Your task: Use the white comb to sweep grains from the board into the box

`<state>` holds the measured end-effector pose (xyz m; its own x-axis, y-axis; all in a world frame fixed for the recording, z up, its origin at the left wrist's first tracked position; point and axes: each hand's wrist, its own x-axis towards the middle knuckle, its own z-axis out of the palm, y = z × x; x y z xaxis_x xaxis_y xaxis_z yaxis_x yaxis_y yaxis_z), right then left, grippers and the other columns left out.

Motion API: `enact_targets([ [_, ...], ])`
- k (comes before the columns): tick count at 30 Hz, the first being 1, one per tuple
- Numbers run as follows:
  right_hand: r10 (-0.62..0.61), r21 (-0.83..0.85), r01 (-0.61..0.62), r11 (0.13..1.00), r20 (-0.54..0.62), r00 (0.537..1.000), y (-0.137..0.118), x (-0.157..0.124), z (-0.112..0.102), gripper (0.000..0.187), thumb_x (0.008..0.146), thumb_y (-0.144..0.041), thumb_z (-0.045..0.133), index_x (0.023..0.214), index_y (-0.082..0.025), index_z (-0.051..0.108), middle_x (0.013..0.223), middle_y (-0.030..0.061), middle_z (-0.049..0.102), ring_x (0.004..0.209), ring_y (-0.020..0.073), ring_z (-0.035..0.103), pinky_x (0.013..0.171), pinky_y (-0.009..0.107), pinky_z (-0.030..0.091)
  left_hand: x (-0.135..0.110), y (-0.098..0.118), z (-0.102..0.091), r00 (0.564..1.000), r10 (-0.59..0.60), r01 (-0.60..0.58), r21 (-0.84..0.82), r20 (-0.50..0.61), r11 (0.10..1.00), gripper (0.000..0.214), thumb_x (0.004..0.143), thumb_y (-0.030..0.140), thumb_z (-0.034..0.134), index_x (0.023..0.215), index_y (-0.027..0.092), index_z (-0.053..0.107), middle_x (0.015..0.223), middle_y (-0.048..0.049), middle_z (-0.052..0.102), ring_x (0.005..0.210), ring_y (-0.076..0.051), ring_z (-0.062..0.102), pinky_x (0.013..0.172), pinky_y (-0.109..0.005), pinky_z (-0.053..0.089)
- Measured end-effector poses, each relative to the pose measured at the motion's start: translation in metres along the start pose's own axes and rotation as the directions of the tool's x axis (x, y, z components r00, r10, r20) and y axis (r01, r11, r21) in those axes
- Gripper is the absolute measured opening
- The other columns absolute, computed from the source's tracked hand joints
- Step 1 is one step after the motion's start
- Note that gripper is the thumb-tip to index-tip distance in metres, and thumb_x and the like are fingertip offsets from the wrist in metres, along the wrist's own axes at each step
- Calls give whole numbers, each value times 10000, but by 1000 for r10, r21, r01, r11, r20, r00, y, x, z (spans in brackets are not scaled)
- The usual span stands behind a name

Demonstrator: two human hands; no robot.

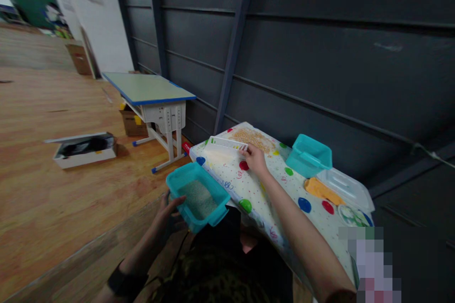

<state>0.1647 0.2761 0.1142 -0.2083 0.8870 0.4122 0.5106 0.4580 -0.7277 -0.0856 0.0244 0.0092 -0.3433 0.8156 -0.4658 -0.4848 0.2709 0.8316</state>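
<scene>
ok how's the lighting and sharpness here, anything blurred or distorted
Head view: the wall is dim, the pillar bright; head view: the right forearm looks stretched, perhaps by a wide lens; head view: grains in the tub are too soft to tell apart; head view: pixelation hides the lower right.

Tubs (pixel 203 224) turquoise; tablecloth (pixel 227 165) white, red-blue-green balloon print; cloth (pixel 322 191) orange; desktop (pixel 149 87) pale green, blue-edged.
</scene>
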Motion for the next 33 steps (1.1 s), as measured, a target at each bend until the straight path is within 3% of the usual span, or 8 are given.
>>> enact_targets([
  [7,12,18,-11,1000,-56,998,-1,2,0,320,876,-259,707,672,-294,463,633,-61,513,680,192,475,714,322,355,-3,2,3,1000,5,-5,-6,-11,1000,1082,965,429,952,1840,319,325,945,-25,757,685,-270,836,595,-380,707],
  [11,-15,-5,15,1000,-14,1000,-5,3,8,358,879,-269,731,666,-297,445,625,-60,511,679,195,498,709,313,364,-3,4,4,1000,-3,3,-5,-17,1000,1097,951,431,967,1839,314,335,954,-28,747,676,-267,827,592,-388,710],
  [19,-42,52,39,998,71,997,1,-1,1,184,851,-291,705,722,-282,574,697,-29,647,751,225,620,762,321,443,-4,4,4,1000,-3,3,-37,-5,999,1149,930,431,991,1852,346,311,957,-28,753,664,-259,824,584,-364,695],
  [29,41,-156,-66,986,-163,986,-6,-28,-34,281,913,-251,680,726,-297,475,664,-38,557,674,205,499,703,330,349,-2,1,5,1000,11,-12,-19,-26,1000,1066,947,423,961,1824,327,363,996,-39,749,643,-245,803,584,-385,704],
  [33,23,-241,-62,969,-159,987,-4,-45,-44,287,922,-253,666,726,-299,462,671,-20,590,683,215,535,710,321,356,-1,1,7,999,14,-15,-25,-29,1000,1012,953,408,945,1802,343,397,1036,-39,736,664,-241,802,587,-393,710],
])
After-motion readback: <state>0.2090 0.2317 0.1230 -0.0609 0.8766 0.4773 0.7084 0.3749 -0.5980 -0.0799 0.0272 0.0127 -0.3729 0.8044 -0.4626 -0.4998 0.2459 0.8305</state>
